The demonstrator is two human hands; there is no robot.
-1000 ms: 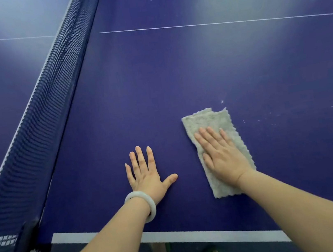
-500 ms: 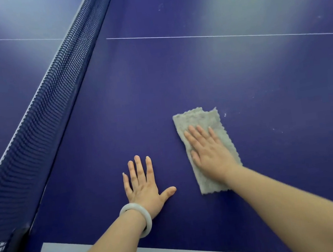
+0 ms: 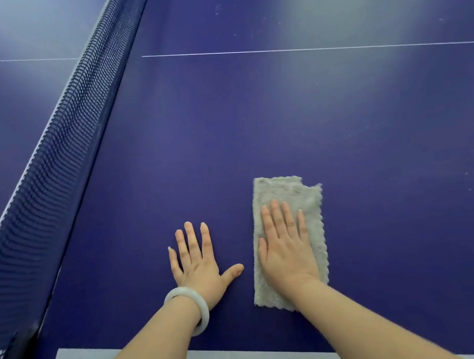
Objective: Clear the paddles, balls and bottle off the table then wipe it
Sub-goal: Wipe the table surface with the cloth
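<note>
No paddles, balls or bottle showed on the stretch of table (image 3: 343, 120) in view on either side of the net (image 3: 58, 163), so the clearing looked done as far as the camera reached. The wiping step seemed to be in hand. Pale specks (image 3: 466, 174) dotted the surface on the side of the cloth away from the net, which suggested that part was not yet wiped. Whether the half beyond the net had been cleaned could not be told.

The grey cloth (image 3: 288, 191), folded into 1 long strip, lay flat on the table on the person's side of the net, well clear of it. Its long axis ran roughly parallel to the net. One short end pointed toward the middle of the table and the other toward the white edge line (image 3: 256, 356), stopping short of that line.

The right hand (image 3: 286, 252) lay palm-down on the cloth with its 4 fingers straight and close together, pressing rather than gripping. The left hand (image 3: 199, 266), with a pale bracelet (image 3: 189, 308) at its wrist, rested flat on the bare table between the net and the cloth, fingers straight and holding nothing. The 2 hands were apart. The left thumb reached toward the cloth's net-side edge and ended just beside it.
</note>
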